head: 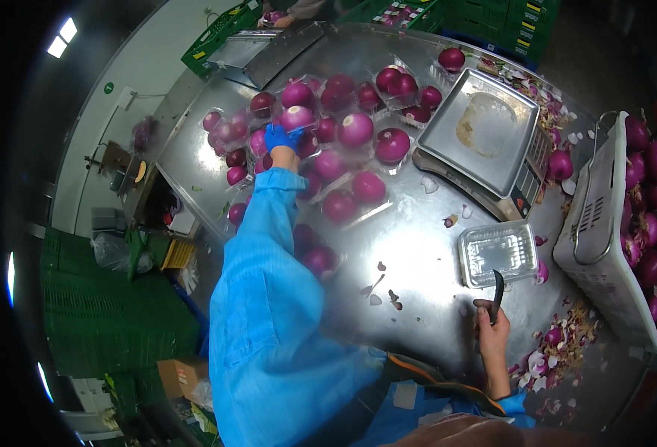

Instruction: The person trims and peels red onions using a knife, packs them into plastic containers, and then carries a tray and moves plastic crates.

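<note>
My left hand [282,138], in a blue glove, reaches far across the steel table [412,313] among peeled red onions in clear plastic trays. Its fingers meet the near side of a large red onion [296,118]; whether they grip it or its tray is hidden. My bare right hand [491,331] holds a small knife [497,293] with a dark curved blade pointing up and away. Just beyond the blade lies a clear plastic tray [499,252] with no onions in it. Closer to me than the left hand, another clear tray holds two red onions [353,196].
A weighing scale [476,131] with a stained steel pan stands right of the trays. At the right edge, a white crate [602,246] is full of red onions. Onion skins [549,352] litter the table. Across the table, a co-worker's hand [284,21] shows near green crates [222,36].
</note>
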`<state>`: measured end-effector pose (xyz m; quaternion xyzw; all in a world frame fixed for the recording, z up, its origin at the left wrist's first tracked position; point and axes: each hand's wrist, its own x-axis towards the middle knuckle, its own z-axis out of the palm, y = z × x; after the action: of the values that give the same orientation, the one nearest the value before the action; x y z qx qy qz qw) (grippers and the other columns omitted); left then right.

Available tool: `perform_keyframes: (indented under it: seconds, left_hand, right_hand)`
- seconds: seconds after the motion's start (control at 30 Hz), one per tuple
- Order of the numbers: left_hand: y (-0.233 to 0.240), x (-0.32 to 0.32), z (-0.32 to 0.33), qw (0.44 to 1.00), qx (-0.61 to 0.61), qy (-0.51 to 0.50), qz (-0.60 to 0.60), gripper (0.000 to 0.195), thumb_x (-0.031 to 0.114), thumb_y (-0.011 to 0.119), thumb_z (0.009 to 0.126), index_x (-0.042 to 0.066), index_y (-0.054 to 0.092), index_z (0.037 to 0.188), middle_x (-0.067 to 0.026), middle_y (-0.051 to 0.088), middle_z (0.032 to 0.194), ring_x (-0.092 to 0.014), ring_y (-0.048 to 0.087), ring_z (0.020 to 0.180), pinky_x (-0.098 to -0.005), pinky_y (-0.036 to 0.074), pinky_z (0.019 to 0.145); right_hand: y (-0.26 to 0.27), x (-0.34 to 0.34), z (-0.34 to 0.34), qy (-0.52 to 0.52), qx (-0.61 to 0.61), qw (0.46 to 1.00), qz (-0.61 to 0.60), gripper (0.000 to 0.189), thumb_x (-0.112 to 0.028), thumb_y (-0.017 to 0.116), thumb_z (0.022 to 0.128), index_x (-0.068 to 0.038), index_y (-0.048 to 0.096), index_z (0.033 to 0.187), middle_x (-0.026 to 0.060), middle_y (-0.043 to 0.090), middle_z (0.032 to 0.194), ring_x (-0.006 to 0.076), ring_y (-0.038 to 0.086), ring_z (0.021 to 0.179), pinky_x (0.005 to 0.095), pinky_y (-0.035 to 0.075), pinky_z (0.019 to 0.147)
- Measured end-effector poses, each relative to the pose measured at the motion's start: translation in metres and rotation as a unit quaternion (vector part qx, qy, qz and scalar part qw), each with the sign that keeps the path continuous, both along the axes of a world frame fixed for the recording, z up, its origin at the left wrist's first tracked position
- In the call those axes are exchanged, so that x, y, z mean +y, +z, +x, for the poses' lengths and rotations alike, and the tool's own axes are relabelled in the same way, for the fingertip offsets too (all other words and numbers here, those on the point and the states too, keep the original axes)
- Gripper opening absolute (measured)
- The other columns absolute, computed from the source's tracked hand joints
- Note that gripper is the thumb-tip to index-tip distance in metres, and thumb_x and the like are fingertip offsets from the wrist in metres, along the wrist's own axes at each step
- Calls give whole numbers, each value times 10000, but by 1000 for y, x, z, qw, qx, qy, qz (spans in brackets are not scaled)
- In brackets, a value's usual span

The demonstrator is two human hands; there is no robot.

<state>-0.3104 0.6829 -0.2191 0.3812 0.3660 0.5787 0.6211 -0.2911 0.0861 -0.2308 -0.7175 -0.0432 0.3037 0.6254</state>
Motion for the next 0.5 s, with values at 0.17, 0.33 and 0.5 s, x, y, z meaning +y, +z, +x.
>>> perform_keyframes:
  seconds: [0.17, 0.33, 0.5]
  left_hand:
    - [-13, -63, 8, 998, 39, 53, -10, 146, 134, 492, 930, 32, 538, 1023, -98, 564, 968, -218, 605, 758, -374, 527, 537]
    - [-32, -273, 30, 787, 230, -421, 389, 283, 136, 424, 977, 24, 614, 1155, -91, 640, 1106, -224, 596, 1039, -335, 445, 924]
    - [4, -418, 70, 398, 454, -525, 600, 422, 405, 565, 876, 108, 597, 1174, -138, 647, 1034, -318, 612, 959, -416, 465, 857]
  right_hand:
    - [-22, -16, -4, 1, -96, 995, -9, 181, -183, 572, 943, -22, 628, 1004, -20, 526, 633, 38, 443, 519, 194, 324, 452]
    - [-15, -28, -11, -24, -85, 996, -24, 178, -167, 558, 949, -11, 633, 991, -27, 518, 631, 44, 450, 541, 197, 339, 487]
    - [-5, -58, -17, -84, -100, 991, -31, 173, -134, 532, 953, 0, 634, 994, -35, 513, 643, 40, 446, 564, 200, 351, 509]
